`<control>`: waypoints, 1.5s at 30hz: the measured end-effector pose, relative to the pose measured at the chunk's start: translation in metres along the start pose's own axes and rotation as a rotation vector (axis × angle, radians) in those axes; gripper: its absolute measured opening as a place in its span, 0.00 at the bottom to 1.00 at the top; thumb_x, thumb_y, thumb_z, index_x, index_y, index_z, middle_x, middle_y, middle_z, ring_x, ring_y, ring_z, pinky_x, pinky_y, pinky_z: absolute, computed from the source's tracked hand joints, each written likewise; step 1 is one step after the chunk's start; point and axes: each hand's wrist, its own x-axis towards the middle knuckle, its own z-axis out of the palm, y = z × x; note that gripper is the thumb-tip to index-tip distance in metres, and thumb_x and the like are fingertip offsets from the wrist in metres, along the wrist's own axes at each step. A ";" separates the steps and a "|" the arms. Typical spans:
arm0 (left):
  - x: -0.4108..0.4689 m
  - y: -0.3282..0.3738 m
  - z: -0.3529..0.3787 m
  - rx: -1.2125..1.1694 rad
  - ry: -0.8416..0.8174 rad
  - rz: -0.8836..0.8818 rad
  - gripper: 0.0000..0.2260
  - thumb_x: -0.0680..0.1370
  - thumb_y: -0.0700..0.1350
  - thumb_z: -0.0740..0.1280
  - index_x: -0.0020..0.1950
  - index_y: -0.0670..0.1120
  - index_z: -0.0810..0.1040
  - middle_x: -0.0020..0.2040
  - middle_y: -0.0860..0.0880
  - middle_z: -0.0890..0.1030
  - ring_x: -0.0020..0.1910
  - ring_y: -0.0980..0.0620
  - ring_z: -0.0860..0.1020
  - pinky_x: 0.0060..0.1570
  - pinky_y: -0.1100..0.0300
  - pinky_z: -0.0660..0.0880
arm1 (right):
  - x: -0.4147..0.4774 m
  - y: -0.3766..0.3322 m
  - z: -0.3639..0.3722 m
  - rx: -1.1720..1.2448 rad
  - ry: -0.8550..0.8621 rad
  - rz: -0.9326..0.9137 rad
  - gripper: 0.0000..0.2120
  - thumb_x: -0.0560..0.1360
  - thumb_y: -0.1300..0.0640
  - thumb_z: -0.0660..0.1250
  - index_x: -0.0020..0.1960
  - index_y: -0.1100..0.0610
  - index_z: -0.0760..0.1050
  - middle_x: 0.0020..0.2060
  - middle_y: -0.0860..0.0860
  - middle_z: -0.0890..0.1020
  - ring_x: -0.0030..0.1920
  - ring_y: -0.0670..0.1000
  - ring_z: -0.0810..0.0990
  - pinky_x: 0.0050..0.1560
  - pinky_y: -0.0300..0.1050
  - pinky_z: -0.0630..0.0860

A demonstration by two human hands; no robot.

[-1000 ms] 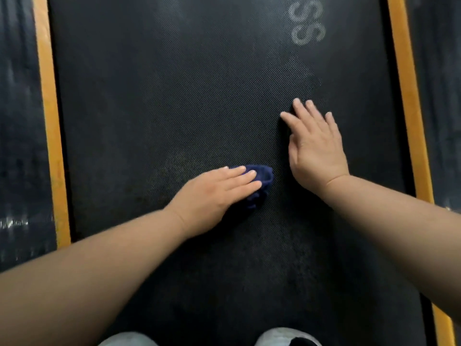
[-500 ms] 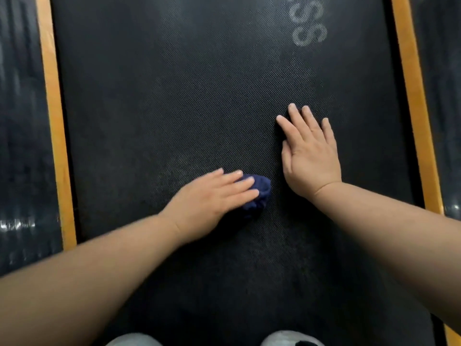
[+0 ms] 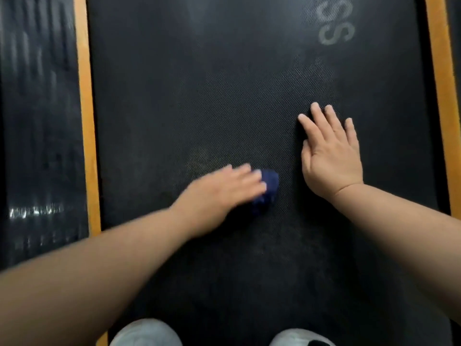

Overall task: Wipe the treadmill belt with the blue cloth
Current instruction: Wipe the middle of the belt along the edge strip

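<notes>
The black textured treadmill belt (image 3: 199, 83) fills the middle of the view. A small bunched dark blue cloth (image 3: 268, 188) lies on it. My left hand (image 3: 219, 193) presses on the cloth with straight fingers and is blurred by motion; most of the cloth is hidden under the hand. My right hand (image 3: 329, 158) rests flat on the belt just right of the cloth, fingers spread and pointing away from me, holding nothing.
Orange strips (image 3: 86, 121) (image 3: 441, 96) border the belt on both sides, with a black ribbed side rail (image 3: 37, 121) beyond the left one. Grey letters (image 3: 334, 23) are printed on the belt at the far right. My two pale shoes (image 3: 147, 333) (image 3: 299, 339) stand at the bottom edge.
My left hand has slid the cloth slightly left, widening the gap to my right hand. The right hand stays planted on the belt.
</notes>
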 end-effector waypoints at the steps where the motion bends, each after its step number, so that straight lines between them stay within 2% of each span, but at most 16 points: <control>1: 0.017 -0.015 -0.005 0.016 0.045 -0.113 0.21 0.75 0.36 0.55 0.68 0.43 0.70 0.66 0.42 0.75 0.65 0.39 0.73 0.64 0.45 0.68 | -0.001 -0.001 -0.001 0.001 -0.007 0.004 0.24 0.78 0.53 0.50 0.74 0.51 0.62 0.76 0.51 0.60 0.76 0.54 0.55 0.74 0.55 0.46; 4: 0.057 -0.043 -0.017 -0.049 0.121 -0.528 0.22 0.77 0.35 0.58 0.71 0.42 0.68 0.71 0.41 0.69 0.71 0.37 0.64 0.69 0.43 0.60 | -0.004 -0.005 -0.003 0.016 -0.028 -0.017 0.24 0.78 0.54 0.51 0.74 0.51 0.62 0.76 0.51 0.59 0.76 0.54 0.53 0.74 0.54 0.45; 5: 0.055 -0.035 -0.016 -0.045 0.131 -0.541 0.22 0.77 0.35 0.59 0.71 0.41 0.68 0.71 0.41 0.69 0.71 0.38 0.64 0.70 0.43 0.60 | -0.006 -0.008 -0.003 0.021 -0.038 -0.040 0.24 0.77 0.54 0.51 0.74 0.51 0.63 0.76 0.51 0.60 0.76 0.54 0.54 0.74 0.55 0.45; 7: 0.026 -0.010 -0.003 -0.026 0.150 -0.353 0.22 0.75 0.35 0.57 0.69 0.40 0.71 0.68 0.40 0.72 0.68 0.38 0.69 0.68 0.45 0.63 | -0.005 -0.016 -0.006 0.026 -0.041 -0.098 0.25 0.76 0.54 0.51 0.72 0.51 0.65 0.75 0.51 0.62 0.76 0.54 0.56 0.73 0.55 0.47; 10: -0.036 0.025 0.009 -0.075 -0.016 -0.079 0.23 0.74 0.35 0.55 0.69 0.44 0.67 0.67 0.43 0.74 0.67 0.42 0.71 0.69 0.50 0.61 | 0.000 -0.031 -0.011 0.042 -0.056 -0.211 0.25 0.75 0.53 0.50 0.71 0.52 0.67 0.74 0.52 0.64 0.75 0.54 0.59 0.73 0.56 0.49; 14: -0.018 -0.007 -0.003 0.014 -0.021 -0.023 0.23 0.73 0.37 0.53 0.68 0.45 0.65 0.66 0.43 0.75 0.65 0.42 0.72 0.62 0.47 0.70 | 0.002 -0.040 -0.008 0.044 -0.070 -0.279 0.25 0.75 0.54 0.50 0.71 0.51 0.68 0.74 0.51 0.64 0.75 0.54 0.59 0.73 0.55 0.49; 17: 0.032 -0.046 -0.020 -0.062 0.109 -0.427 0.22 0.75 0.38 0.55 0.70 0.43 0.67 0.69 0.41 0.71 0.68 0.38 0.68 0.64 0.42 0.67 | -0.003 -0.040 -0.004 0.074 -0.118 -0.218 0.26 0.75 0.52 0.49 0.72 0.51 0.66 0.75 0.50 0.62 0.75 0.53 0.57 0.74 0.54 0.47; 20: 0.052 -0.046 -0.023 -0.269 0.180 -0.773 0.24 0.78 0.37 0.58 0.74 0.46 0.63 0.75 0.45 0.63 0.75 0.42 0.58 0.73 0.48 0.53 | -0.008 -0.032 -0.003 0.151 -0.120 -0.183 0.26 0.76 0.52 0.49 0.72 0.52 0.66 0.75 0.51 0.62 0.76 0.53 0.56 0.75 0.52 0.46; 24: 0.019 0.002 -0.014 -0.352 0.109 -0.570 0.27 0.73 0.41 0.51 0.73 0.42 0.66 0.73 0.46 0.66 0.73 0.43 0.61 0.72 0.52 0.51 | -0.001 -0.040 -0.006 0.252 -0.044 -0.189 0.25 0.75 0.54 0.52 0.70 0.56 0.69 0.73 0.54 0.66 0.74 0.56 0.61 0.74 0.53 0.53; 27: -0.013 0.011 -0.025 -0.520 0.024 -0.515 0.28 0.73 0.43 0.50 0.74 0.42 0.64 0.74 0.49 0.60 0.74 0.47 0.59 0.74 0.57 0.49 | 0.001 -0.064 -0.004 0.303 -0.039 -0.288 0.23 0.76 0.53 0.56 0.69 0.57 0.70 0.71 0.55 0.68 0.72 0.56 0.65 0.72 0.55 0.58; 30: -0.044 -0.028 -0.034 -0.255 0.110 -0.768 0.25 0.77 0.46 0.53 0.74 0.42 0.64 0.76 0.41 0.59 0.73 0.43 0.59 0.71 0.44 0.55 | -0.010 -0.092 0.002 0.317 -0.072 -0.427 0.24 0.75 0.48 0.59 0.69 0.54 0.71 0.71 0.55 0.68 0.72 0.56 0.66 0.70 0.56 0.61; 33: -0.077 -0.074 -0.037 -0.128 -0.102 -1.058 0.26 0.81 0.54 0.54 0.78 0.51 0.52 0.78 0.46 0.46 0.76 0.44 0.48 0.72 0.40 0.51 | -0.019 -0.115 0.014 0.227 -0.117 -0.598 0.24 0.71 0.44 0.63 0.66 0.49 0.74 0.69 0.52 0.71 0.70 0.55 0.68 0.68 0.54 0.60; 38: -0.080 -0.083 -0.035 -0.096 -0.251 -1.025 0.28 0.81 0.58 0.49 0.77 0.56 0.40 0.77 0.49 0.36 0.76 0.47 0.39 0.73 0.44 0.46 | -0.002 -0.111 0.023 0.076 -0.050 -0.867 0.15 0.74 0.46 0.64 0.60 0.46 0.78 0.61 0.51 0.78 0.61 0.55 0.75 0.59 0.53 0.65; 40: -0.081 -0.083 -0.034 -0.092 -0.251 -1.035 0.28 0.81 0.58 0.48 0.77 0.56 0.39 0.77 0.49 0.35 0.76 0.47 0.38 0.73 0.44 0.45 | 0.023 -0.107 0.019 0.054 0.019 -0.794 0.13 0.75 0.47 0.64 0.58 0.45 0.78 0.57 0.49 0.79 0.57 0.56 0.76 0.55 0.52 0.66; 43: -0.083 -0.081 -0.033 -0.087 -0.248 -1.028 0.28 0.81 0.58 0.48 0.77 0.56 0.39 0.77 0.49 0.35 0.76 0.48 0.39 0.73 0.44 0.46 | 0.081 -0.106 0.008 0.047 0.123 -0.386 0.17 0.73 0.48 0.65 0.62 0.46 0.76 0.57 0.53 0.78 0.56 0.60 0.75 0.53 0.54 0.66; 45: -0.081 -0.083 -0.034 -0.094 -0.239 -1.021 0.28 0.81 0.57 0.49 0.77 0.56 0.40 0.77 0.49 0.36 0.76 0.48 0.39 0.73 0.44 0.46 | 0.106 -0.107 0.000 0.000 0.105 -0.241 0.20 0.73 0.48 0.63 0.65 0.45 0.74 0.60 0.55 0.75 0.59 0.62 0.72 0.56 0.54 0.64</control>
